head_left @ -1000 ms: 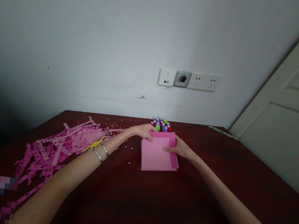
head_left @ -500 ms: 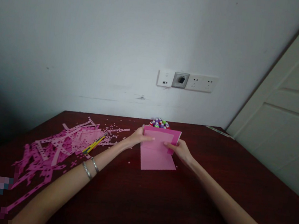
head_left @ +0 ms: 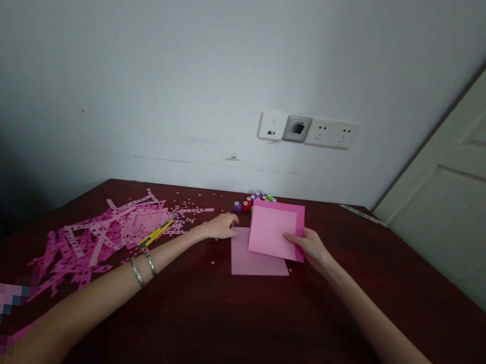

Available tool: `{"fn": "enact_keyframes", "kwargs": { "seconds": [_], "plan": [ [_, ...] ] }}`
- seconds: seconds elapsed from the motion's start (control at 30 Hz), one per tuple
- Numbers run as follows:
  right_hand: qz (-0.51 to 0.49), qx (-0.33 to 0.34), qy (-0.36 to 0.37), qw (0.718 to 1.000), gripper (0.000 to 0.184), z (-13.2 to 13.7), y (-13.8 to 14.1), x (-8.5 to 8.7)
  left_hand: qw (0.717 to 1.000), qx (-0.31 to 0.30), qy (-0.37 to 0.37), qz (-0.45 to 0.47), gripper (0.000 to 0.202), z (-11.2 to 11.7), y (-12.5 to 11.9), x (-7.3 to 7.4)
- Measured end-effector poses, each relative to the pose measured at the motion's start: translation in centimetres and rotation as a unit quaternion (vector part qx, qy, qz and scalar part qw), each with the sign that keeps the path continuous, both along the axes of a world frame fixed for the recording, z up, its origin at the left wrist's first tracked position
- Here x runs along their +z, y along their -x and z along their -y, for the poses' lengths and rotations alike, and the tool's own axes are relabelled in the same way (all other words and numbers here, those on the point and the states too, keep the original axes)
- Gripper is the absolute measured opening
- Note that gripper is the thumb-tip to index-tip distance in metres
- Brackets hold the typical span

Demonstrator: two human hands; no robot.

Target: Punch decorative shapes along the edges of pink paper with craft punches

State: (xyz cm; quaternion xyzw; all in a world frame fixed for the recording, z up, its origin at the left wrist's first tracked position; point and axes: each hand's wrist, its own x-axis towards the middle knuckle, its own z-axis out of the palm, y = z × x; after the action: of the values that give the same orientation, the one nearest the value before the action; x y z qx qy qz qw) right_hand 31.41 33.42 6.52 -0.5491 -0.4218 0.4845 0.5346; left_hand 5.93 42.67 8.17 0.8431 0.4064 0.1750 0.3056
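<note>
My right hand (head_left: 315, 248) grips light pink paper (head_left: 272, 232) together with darker pink paper (head_left: 300, 225) by the right edge, thumb in front. The papers are raised and tilted toward me, the lighter one in front. Below them, a light pink sheet (head_left: 243, 263) lies flat on the table, its upper part hidden. At that sheet's upper left corner is my left hand (head_left: 220, 225), its fingers bent and apart from the thumb, with nothing visible in them. Small purple, red and green punches (head_left: 247, 206) stand just behind the raised papers, partly covered.
On the left of the dark red table (head_left: 197, 325) lies a heap of punched pink paper strips (head_left: 102, 229) with tiny scraps scattered around. A yellow cutter knife (head_left: 156, 233) rests on it. A thin ruler-like strip (head_left: 361, 214) lies back right. Sockets (head_left: 327, 133) are on the wall.
My left hand has let go of the papers and moved slightly down beside the flat sheet. My right hand has shifted the papers right, uncovering more of the punches and the flat sheet's left corner.
</note>
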Motion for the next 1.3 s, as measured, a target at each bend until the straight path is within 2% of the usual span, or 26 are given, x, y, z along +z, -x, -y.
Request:
{"fn": "enact_keyframes", "kwargs": {
  "seconds": [0.07,0.13,0.2,0.37,0.47,0.57,0.63,0.7,0.73,0.8,0.87,1.0,1.13,1.2,1.3],
  "plan": [
    [0.002,0.023,0.028,0.999,0.028,0.5,-0.5,0.1,0.994,-0.009,-0.065,-0.090,0.042,-0.4,0.4,-0.1],
    [0.014,0.035,0.038,0.999,0.026,0.8,-0.8,-0.1,0.986,-0.013,-0.086,-0.145,0.052,-0.9,0.2,-0.2],
    [0.025,0.043,0.041,0.998,0.024,1.1,-0.8,-0.2,0.981,-0.025,-0.067,-0.180,0.054,-1.5,-0.3,0.0],
    [0.035,0.053,0.040,0.997,0.026,1.5,-0.8,-0.1,0.966,-0.095,0.038,-0.237,0.032,-2.7,-1.4,1.3],
    [0.030,0.058,0.040,0.997,0.028,1.7,-0.8,0.1,0.964,-0.093,0.056,-0.244,0.030,-2.8,-1.6,1.7],
    [0.025,0.059,0.043,0.997,0.027,1.8,-0.9,0.0,0.967,-0.080,0.067,-0.231,0.027,-3.0,-1.6,1.3],
    [0.015,0.057,0.040,0.997,0.025,1.8,-0.9,-0.1,0.978,-0.054,0.081,-0.184,0.027,-3.1,-1.4,0.9],
    [-0.003,0.064,0.035,0.997,0.025,1.8,-0.9,-0.3,0.990,-0.026,0.121,-0.069,0.031,-3.1,-1.1,0.5],
    [-0.012,0.072,0.032,0.997,0.025,1.8,-0.8,-0.4,0.987,-0.019,0.159,0.005,0.034,-3.0,-1.0,0.4],
    [-0.023,0.088,0.024,0.996,0.026,1.7,-0.7,-0.5,0.958,-0.014,0.248,0.144,0.035,-2.5,-0.8,0.7],
    [-0.024,0.094,0.016,0.995,0.025,1.5,-0.4,-0.5,0.921,-0.005,0.314,0.232,0.026,-1.8,-0.7,1.1],
    [-0.032,0.081,0.003,0.996,0.022,1.0,0.4,-0.4,0.858,0.025,0.367,0.359,0.011,-0.1,-1.1,1.8],
    [-0.075,0.081,-0.019,0.994,0.027,0.4,1.2,-0.4,0.802,0.012,0.383,0.458,0.016,1.3,-2.0,1.7],
    [-0.083,0.071,-0.047,0.993,0.032,0.0,1.6,-0.6,0.790,0.015,0.360,0.496,0.018,1.8,-2.4,1.6],
    [-0.043,0.002,-0.111,0.993,0.037,-0.4,2.4,-0.8,0.791,0.016,0.292,0.538,0.023,2.4,-2.8,1.5]
  ]
}}
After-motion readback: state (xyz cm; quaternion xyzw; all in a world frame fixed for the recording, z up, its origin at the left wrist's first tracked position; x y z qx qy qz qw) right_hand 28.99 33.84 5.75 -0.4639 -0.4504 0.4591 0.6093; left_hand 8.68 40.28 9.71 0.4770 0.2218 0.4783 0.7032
